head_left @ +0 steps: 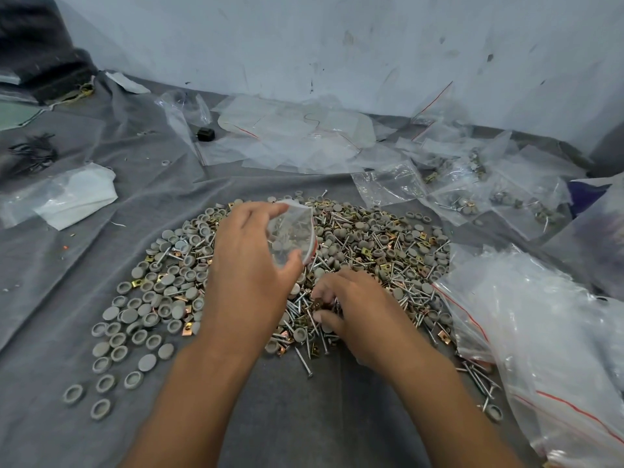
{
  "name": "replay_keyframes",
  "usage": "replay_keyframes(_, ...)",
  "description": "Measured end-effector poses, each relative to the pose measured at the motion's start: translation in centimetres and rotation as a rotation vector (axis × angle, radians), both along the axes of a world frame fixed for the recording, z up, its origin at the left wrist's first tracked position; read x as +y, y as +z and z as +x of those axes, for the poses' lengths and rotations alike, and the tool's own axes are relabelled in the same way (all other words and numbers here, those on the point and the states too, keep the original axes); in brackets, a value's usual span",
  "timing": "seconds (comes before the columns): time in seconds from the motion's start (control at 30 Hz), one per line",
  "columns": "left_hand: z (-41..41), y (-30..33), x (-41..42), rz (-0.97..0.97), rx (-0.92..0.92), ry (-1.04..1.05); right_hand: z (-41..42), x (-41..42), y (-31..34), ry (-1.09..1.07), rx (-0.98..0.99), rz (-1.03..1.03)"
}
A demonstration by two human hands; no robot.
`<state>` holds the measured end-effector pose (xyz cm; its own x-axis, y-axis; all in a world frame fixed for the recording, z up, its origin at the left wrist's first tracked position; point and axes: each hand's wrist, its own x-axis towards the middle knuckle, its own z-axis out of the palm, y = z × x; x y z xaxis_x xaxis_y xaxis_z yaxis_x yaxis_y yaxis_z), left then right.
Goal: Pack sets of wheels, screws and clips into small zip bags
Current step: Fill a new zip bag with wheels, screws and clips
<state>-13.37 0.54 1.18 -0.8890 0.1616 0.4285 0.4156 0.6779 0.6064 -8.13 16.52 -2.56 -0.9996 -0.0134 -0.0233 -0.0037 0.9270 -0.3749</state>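
A wide pile of grey wheels (145,312), silver screws (398,265) and brass clips (188,329) lies on a grey cloth (304,417). My left hand (250,261) holds a small clear zip bag (293,231) above the pile, thumb and fingers around its mouth; a few parts show inside it. My right hand (351,312) is down in the pile just right of it, its fingertips pinching a brass clip (318,303) among the screws.
A large clear bag with a red strip (540,339) lies at the right. Filled small bags (479,194) sit at the back right, and empty bags (297,136) lie by the wall. A white plastic bag (67,194) is at the left.
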Motion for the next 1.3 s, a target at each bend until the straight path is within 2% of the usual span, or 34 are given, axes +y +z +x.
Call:
replay_keyframes(0.23, -0.3, -0.1, -0.2, 0.014, 0.005, -0.007, 0.3, 0.4, 0.6, -0.029, 0.054, -0.208)
replay_keyframes(0.4, -0.3, -0.3, -0.2, 0.003, 0.002, -0.007, 0.6, -0.9, 0.3, 0.161, -0.005, 0.002)
replay_keyframes(0.63, -0.1, -0.5, -0.3, -0.042, -0.004, -0.071, 0.5, -1.4, -0.2, 0.169, 0.008, 0.101)
replay_keyframes(0.73, 0.0, -0.6, -0.3, -0.060, -0.003, -0.105, 0.5, -1.5, -0.3, 0.145, 0.074, 0.090)
replay_keyframes(0.9, -0.1, -0.8, -0.5, -0.056, -0.012, -0.129, 0.0, 0.3, 1.0, 0.017, 0.175, -0.314)
replay_keyframes(1.0, -0.1, -0.9, -0.6, -0.059, -0.021, -0.135, 0.4, 1.4, 2.0, 0.011, 0.201, -0.485)
replay_keyframes(1.07, -0.1, -0.9, -0.6, -0.080, -0.018, -0.155, 0.7, 1.5, 2.5, -0.002, 0.301, -0.585)
replay_keyframes(1.17, 0.0, -1.0, -0.3, -0.109, -0.008, -0.194, 0.7, 0.6, 3.3, -0.023, 0.586, -0.565)
replay_keyframes(1.3, 0.1, -1.1, 0.0, -0.126, 0.009, -0.208, 0.4, -0.7, 2.9, -0.065, 0.667, -0.343)
